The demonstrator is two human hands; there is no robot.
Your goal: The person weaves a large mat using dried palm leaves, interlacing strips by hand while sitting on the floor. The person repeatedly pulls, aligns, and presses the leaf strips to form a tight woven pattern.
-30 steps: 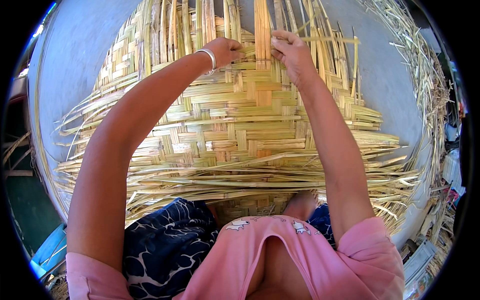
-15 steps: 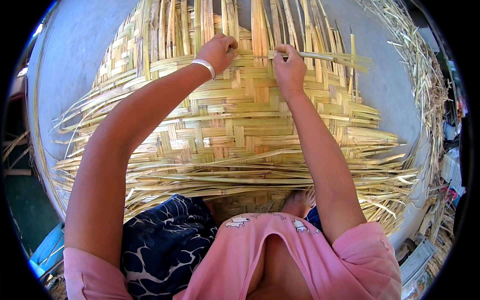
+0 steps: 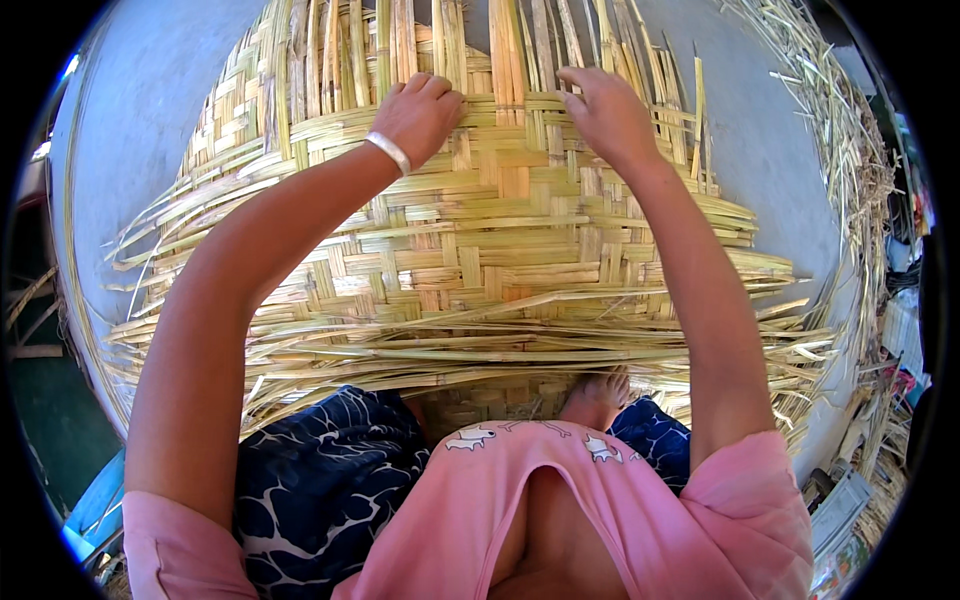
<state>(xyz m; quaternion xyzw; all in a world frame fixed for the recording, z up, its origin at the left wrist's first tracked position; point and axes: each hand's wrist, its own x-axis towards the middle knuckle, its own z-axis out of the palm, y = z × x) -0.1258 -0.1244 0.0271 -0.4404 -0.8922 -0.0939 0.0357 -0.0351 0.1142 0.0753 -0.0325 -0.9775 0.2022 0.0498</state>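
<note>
A large mat (image 3: 430,230) of flat, pale yellow-green split-cane strips lies spread in front of me, woven over and under. Near its far side my left hand (image 3: 420,115) is bent down on the weave, fingers curled in at a crosswise strip (image 3: 535,103). That strip runs over to my right hand (image 3: 605,112), whose thumb and forefinger close on it. Between the two hands, lengthwise strips (image 3: 507,60) stand out toward the far edge, some side by side and some with gaps. My left fingertips are partly hidden.
Loose strip ends (image 3: 770,290) stick out along the mat's sides. Long strips (image 3: 450,355) lie across its near part, by my bare foot (image 3: 597,397). The grey floor (image 3: 140,130) surrounds the mat. A heap of shredded strips (image 3: 830,130) lines the right side.
My right hand has moved right and its back has turned upward. My left hand has shifted slightly left and down. The crosswise strip now sits lower against the weave.
</note>
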